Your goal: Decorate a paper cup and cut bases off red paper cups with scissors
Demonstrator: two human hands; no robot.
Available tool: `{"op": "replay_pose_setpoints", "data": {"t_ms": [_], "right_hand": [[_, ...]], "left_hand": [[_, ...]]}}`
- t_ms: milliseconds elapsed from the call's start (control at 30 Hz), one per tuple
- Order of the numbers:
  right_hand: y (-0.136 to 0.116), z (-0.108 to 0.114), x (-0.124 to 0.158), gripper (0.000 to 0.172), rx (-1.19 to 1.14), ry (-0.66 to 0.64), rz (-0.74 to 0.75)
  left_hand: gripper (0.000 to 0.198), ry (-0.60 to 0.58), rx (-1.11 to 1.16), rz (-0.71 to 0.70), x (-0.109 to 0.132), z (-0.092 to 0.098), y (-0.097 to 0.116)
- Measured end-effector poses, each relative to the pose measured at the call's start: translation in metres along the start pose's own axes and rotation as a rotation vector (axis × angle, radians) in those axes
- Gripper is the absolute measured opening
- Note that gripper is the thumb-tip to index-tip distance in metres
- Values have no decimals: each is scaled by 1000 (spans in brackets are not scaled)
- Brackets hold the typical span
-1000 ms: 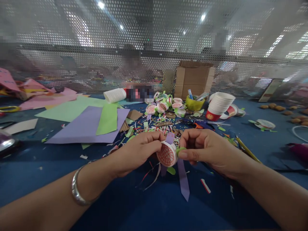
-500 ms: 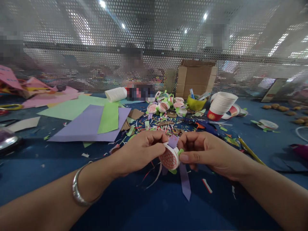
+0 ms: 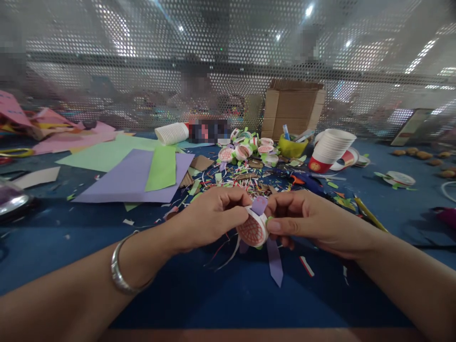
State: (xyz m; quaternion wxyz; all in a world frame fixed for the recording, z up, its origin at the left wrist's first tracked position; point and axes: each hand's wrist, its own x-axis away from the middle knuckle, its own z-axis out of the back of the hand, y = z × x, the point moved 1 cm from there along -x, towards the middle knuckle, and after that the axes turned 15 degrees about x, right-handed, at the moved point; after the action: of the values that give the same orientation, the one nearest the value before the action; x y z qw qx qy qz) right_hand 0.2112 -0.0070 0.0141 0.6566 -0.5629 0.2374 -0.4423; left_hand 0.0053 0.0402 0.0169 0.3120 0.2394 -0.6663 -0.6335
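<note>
Between both hands, just above the blue table, is a small paper turtle (image 3: 252, 231). Its round white disc carries a red net pattern, and a purple paper tab (image 3: 259, 205) sticks up from the rim. My left hand (image 3: 213, 219) pinches the disc's left edge between thumb and fingers. At the right edge, my right hand (image 3: 302, 219) closes thumb and fingers on a bit of green paper (image 3: 269, 220) at the rim; its other fingers are partly hidden. Below the turtle lies a pointed purple paper strip (image 3: 275, 266).
Similar turtles (image 3: 242, 152) are piled behind paper scraps (image 3: 245, 183). Purple paper (image 3: 121, 175) lies left. A yellow-green bowl (image 3: 291, 146), stacked paper cups (image 3: 329, 151), a blue glue gun (image 3: 308, 184) and a yellow pencil-like stick (image 3: 370, 213) are right. Cardboard (image 3: 292, 111) stands behind.
The view has tilted down a little, so the table's near edge now shows. Both hands keep their hold, and the turtle's patterned face has turned slightly.
</note>
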Motion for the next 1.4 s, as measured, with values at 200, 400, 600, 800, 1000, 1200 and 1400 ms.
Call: {"op": "replay_pose_setpoints", "data": {"t_ms": [200, 400, 600, 800, 1000, 1200, 1400], "right_hand": [[-2, -3, 0, 24, 4, -4, 14], [-1, -1, 2, 23, 29, 46, 10], [-2, 0, 2, 17, 348, 200, 43], [-9, 17, 10, 17, 890, 488, 102], [4, 80, 32, 22, 1101, 719, -124], [12, 83, 27, 25, 1021, 638, -124], [-1, 20, 9, 20, 974, 268, 67]], "left_hand": [[11, -4, 3, 16, -1, -1, -1], [8, 24, 9, -49, 1, 2, -3], [10, 168, 309, -68, -5, 9, -6], [5, 293, 531, -58, -10, 14, -5], [17, 294, 589, -3, -9, 15, -5], [23, 278, 595, -26, -8, 14, -3], [17, 288, 608, -23, -9, 13, -3]]}}
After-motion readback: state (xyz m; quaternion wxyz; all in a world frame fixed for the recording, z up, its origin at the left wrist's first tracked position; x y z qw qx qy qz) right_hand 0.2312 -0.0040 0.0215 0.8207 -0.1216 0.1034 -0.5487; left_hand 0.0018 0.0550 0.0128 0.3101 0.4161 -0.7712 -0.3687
